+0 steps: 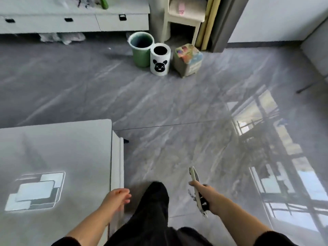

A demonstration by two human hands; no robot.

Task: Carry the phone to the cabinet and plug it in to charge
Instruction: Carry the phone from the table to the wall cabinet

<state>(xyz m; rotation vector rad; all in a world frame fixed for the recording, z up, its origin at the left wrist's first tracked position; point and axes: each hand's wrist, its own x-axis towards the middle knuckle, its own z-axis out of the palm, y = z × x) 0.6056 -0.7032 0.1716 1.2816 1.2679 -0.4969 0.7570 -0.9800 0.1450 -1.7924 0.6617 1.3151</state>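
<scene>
My right hand [204,194] grips a slim light-coloured phone [194,176] edge-on, low over the grey floor at the lower right; the phone's lower end sticks out below the hand. My left hand [117,196] hangs with its fingers loosely apart, holding nothing, beside the corner of a glossy white table [58,150]. A long white cabinet with black drawer handles [74,20] runs along the far wall at the upper left. No charger or cable is visible.
A green bin [141,50], a white bin with a black bear face [160,59] and a colourful box [188,59] stand on the floor ahead. Behind them are a white stool [184,16] and curtains. My black-trousered leg [156,205] steps forward between my hands.
</scene>
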